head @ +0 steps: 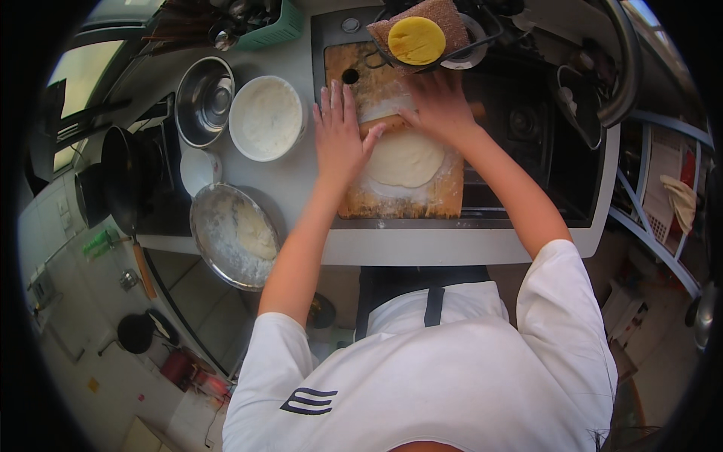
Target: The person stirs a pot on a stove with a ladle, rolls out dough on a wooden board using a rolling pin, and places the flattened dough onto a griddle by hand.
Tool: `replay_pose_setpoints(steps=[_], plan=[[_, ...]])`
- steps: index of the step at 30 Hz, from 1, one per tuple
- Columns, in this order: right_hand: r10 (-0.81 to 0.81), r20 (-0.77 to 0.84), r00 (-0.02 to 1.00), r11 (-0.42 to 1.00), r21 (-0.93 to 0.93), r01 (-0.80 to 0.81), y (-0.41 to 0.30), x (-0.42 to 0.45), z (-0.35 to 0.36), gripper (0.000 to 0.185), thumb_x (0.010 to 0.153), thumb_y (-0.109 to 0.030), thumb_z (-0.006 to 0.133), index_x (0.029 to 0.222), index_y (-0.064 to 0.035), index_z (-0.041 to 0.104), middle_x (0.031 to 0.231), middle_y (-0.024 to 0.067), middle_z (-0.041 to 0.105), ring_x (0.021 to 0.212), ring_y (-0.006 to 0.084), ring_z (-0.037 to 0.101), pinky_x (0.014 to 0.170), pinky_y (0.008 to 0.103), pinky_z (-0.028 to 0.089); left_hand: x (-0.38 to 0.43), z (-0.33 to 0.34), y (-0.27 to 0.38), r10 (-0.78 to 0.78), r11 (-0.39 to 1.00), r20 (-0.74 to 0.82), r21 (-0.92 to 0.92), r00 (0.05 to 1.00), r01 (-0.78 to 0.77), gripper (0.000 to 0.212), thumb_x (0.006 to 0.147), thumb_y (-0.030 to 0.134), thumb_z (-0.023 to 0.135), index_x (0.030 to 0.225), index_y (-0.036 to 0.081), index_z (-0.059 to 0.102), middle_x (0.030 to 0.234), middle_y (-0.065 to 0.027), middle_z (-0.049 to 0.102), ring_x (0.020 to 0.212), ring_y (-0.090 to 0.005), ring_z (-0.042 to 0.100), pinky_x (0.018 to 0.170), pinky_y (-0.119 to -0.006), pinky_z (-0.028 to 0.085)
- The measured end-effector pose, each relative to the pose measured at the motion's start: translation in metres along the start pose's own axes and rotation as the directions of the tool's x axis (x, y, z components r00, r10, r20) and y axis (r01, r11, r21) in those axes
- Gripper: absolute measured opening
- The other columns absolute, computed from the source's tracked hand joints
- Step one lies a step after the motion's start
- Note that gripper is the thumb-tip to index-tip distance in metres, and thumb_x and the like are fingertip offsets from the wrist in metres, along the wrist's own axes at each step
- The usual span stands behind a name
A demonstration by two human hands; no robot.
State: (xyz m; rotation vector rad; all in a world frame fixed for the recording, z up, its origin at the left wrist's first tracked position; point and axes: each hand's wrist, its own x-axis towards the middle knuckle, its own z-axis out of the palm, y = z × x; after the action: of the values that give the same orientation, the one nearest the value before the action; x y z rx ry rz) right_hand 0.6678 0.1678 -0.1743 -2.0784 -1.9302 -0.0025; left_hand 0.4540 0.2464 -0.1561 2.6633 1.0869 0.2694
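Note:
A wooden rolling pin [390, 124] lies crosswise over the far part of a flat, roughly round sheet of dough [408, 161]. My left hand [340, 121] covers the pin's left end, its fingers stretched forward and the thumb along the wood. Over the right part of the pin is my right hand [439, 107], palm down; its fingertips reach under the edge of the rack and are partly hidden. Dough and pin are on a worn wooden cutting board [440, 206] dusted with flour, which bridges the left part of the sink [508, 175].
Left of the board stand a white bowl of flour [266, 118], an empty steel bowl [204, 101], a small white bowl [199, 172] and a floury steel basin [217, 237] holding dough. A yellow sponge [417, 40] tops the rack beyond. The faucet [624, 73] curves in at right.

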Motion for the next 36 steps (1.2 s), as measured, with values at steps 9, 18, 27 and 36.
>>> replay_pose_setpoints(steps=[9, 18, 27, 36], plan=[[0.075, 0.452, 0.889, 0.983, 0.116, -0.142, 0.006, 0.049, -0.016, 0.045, 0.092, -0.037, 0.063, 0.127, -0.0092, 0.062, 0.132, 0.0118, 0.062, 0.121, 0.0332, 0.058, 0.101, 0.0463, 0.045, 0.039, -0.007, -0.008, 0.076, 0.987, -0.249, 0.155, 0.965, -0.038, 0.068, 0.097, 0.045, 0.061, 0.146, 0.001, 0.046, 0.158, -0.0238, 0.033, 0.148, -0.0454, 0.027, 0.119, -0.057, 0.024], [-0.210, -0.098, 0.973, 0.963, 0.153, 0.223, 0.007, -0.067, -0.040, 0.044, 0.083, -0.021, 0.072, 0.124, -0.0065, 0.064, 0.112, 0.0069, 0.065, 0.103, 0.0257, 0.064, 0.086, 0.0382, 0.049, -0.043, -0.024, -0.006, 0.204, 0.949, 0.068, 0.232, 0.977, -0.215, 0.056, 0.077, 0.019, 0.080, 0.127, 0.008, 0.058, 0.136, -0.0060, 0.057, 0.145, -0.0312, 0.038, 0.117, -0.069, 0.019], [0.184, -0.030, 0.982, 0.925, 0.345, -0.163, -0.067, -0.149, -0.060, 0.054, 0.076, -0.015, 0.078, 0.129, -0.0140, 0.065, 0.099, 0.0033, 0.062, 0.082, 0.0215, 0.064, 0.074, 0.0334, 0.053, -0.035, -0.045, -0.004, 0.443, 0.888, 0.176, 0.052, 0.879, -0.457, 0.052, 0.076, 0.014, 0.077, 0.126, 0.009, 0.062, 0.123, -0.0040, 0.066, 0.127, -0.0258, 0.057, 0.117, -0.052, 0.035], [0.519, 0.067, 0.852, 0.854, 0.008, -0.520, -0.086, -0.146, -0.037, 0.061, 0.095, -0.040, 0.062, 0.148, -0.0123, 0.048, 0.159, 0.0177, 0.035, 0.146, 0.0372, 0.034, 0.115, 0.0659, 0.025, 0.033, 0.000, 0.029, 0.485, 0.866, 0.241, 0.005, 0.841, -0.501, 0.081, 0.094, 0.045, 0.061, 0.156, 0.004, 0.029, 0.162, -0.0179, 0.030, 0.151, -0.0423, 0.020, 0.123, -0.056, 0.018]])
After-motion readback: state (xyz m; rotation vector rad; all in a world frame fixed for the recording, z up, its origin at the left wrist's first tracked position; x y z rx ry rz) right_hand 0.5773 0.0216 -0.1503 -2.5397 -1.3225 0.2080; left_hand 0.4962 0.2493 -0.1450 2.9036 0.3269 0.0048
